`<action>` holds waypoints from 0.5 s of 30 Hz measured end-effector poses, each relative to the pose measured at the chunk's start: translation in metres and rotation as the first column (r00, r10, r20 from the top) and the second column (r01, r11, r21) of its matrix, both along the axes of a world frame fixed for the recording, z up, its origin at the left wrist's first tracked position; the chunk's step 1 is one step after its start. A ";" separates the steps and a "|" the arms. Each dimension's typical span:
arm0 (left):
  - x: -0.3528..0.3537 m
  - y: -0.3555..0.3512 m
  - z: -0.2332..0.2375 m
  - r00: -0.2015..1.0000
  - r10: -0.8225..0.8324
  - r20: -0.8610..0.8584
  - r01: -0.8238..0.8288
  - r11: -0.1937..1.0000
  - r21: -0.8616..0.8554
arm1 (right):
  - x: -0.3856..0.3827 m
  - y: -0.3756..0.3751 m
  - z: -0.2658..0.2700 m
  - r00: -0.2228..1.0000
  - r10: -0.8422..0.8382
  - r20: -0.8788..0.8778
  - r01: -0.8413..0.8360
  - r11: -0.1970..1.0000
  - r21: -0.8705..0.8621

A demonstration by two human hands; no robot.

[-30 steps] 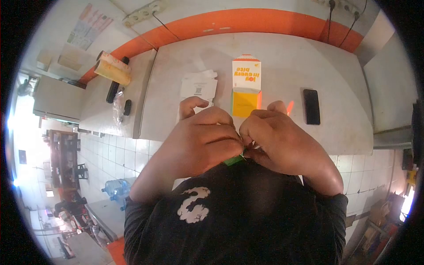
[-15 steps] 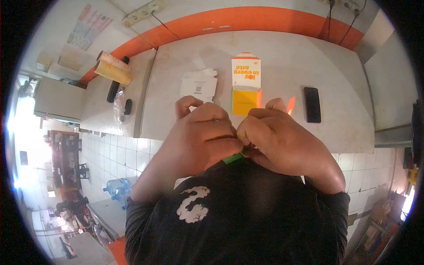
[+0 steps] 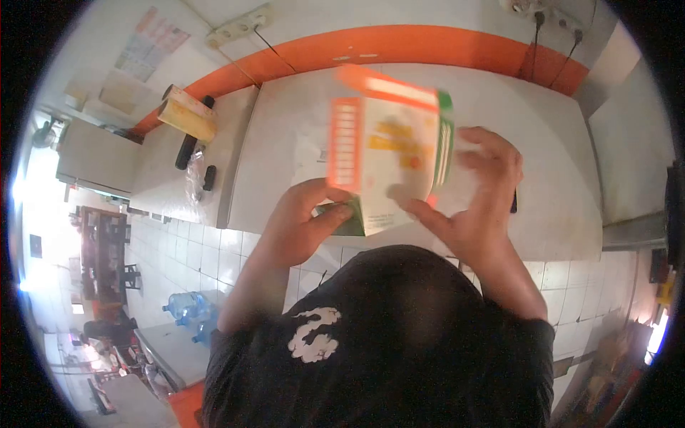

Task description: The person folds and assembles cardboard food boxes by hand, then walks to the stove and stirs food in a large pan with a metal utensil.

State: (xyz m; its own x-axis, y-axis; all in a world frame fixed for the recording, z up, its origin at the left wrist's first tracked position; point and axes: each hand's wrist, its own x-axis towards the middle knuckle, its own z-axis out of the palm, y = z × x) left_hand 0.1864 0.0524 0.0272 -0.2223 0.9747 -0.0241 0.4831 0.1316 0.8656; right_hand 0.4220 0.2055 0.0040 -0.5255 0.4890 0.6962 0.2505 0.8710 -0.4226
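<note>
A food carton [image 3: 389, 167] with white, orange and green panels is held up tilted over the table, slightly blurred, with yellow lettering on its white face. My left hand [image 3: 307, 221] is closed, its thumb and fingers pinching the carton's lower left corner by a green part. My right hand [image 3: 481, 192] is at the carton's right side, fingers spread apart beside the green flap, while its thumb lies across the lower white face. Behind the carton, a flat white carton [image 3: 308, 146] lies partly hidden on the table.
The pale table [image 3: 542, 143] runs along the wall under an orange band. A dark phone [image 3: 514, 201] shows only its edge behind my right hand. Rolls [image 3: 187, 120] and a plastic bag [image 3: 194, 171] lie on the left counter. Blue water bottles [image 3: 189, 307] stand lower left.
The carton that lay unfolded on the table is now raised toward me in my left hand. My hands, close together before, have moved apart, and the right one has opened.
</note>
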 end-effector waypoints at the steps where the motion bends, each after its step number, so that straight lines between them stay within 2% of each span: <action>1: -0.004 -0.006 -0.013 0.985 0.052 0.166 -0.059 0.998 0.038 | -0.002 0.006 -0.011 0.994 -0.016 -0.105 0.002 0.991 -0.133; 2: -0.003 -0.012 -0.029 0.937 0.026 0.348 -0.075 0.989 0.127 | -0.002 0.012 -0.022 0.978 -0.042 -0.203 -0.014 0.964 -0.266; 3: 0.001 -0.016 -0.046 0.856 -0.019 0.517 -0.104 0.973 0.208 | 0.002 0.013 -0.031 0.996 0.058 -0.068 -0.082 0.903 -0.422; 4: 0.003 -0.018 -0.065 0.746 -0.084 0.660 -0.143 0.949 0.282 | -0.005 0.018 -0.049 0.919 0.277 -0.281 -0.384 0.795 -0.470; 5: 0.002 -0.016 -0.085 0.712 -0.208 0.670 -0.063 0.932 0.356 | -0.011 0.018 -0.073 0.844 0.391 -0.367 -0.532 0.695 -0.483; 6: 0.009 -0.016 -0.081 0.664 -0.222 0.714 -0.036 0.944 0.327 | -0.011 0.015 -0.087 0.748 0.486 -0.452 -0.663 0.575 -0.479; 8: 0.020 -0.014 -0.068 0.561 -0.243 0.792 0.027 0.961 0.276 | -0.007 0.006 -0.069 0.687 0.474 -0.550 -0.720 0.349 -0.599; 9: 0.009 -0.016 -0.077 0.616 -0.280 0.736 0.113 0.956 0.270 | -0.006 0.005 -0.061 0.659 0.456 -0.598 -0.735 0.224 -0.639; 11: -0.018 -0.006 -0.062 0.859 -0.224 0.460 0.257 0.966 -0.010 | -0.005 0.011 -0.055 0.751 0.426 -0.505 -0.651 0.346 -0.676; 12: -0.023 -0.002 -0.053 0.932 -0.224 0.286 0.278 0.946 -0.167 | -0.003 0.013 -0.050 0.793 0.403 -0.457 -0.602 0.404 -0.688; 13: -0.009 -0.001 -0.039 0.991 0.096 0.098 -0.080 0.985 -0.155 | -0.003 0.013 -0.023 0.858 0.406 -0.314 -0.479 0.414 -0.774; 14: -0.008 -0.001 -0.035 0.986 0.150 -0.068 -0.144 0.986 0.080 | -0.004 0.013 -0.013 0.870 0.464 -0.170 -0.398 0.454 -0.797; 15: -0.007 -0.001 -0.032 0.947 0.238 -0.215 -0.163 0.934 0.316 | -0.005 0.015 -0.007 0.860 0.509 -0.023 -0.317 0.499 -0.806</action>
State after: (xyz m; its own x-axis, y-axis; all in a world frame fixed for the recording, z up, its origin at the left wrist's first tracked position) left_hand 0.1795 0.0518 -0.0045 -0.3765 0.8642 0.3339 0.6751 0.0091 0.7377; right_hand 0.4166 0.2202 -0.0032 -0.8852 0.4643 0.0292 0.1080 0.2661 -0.9579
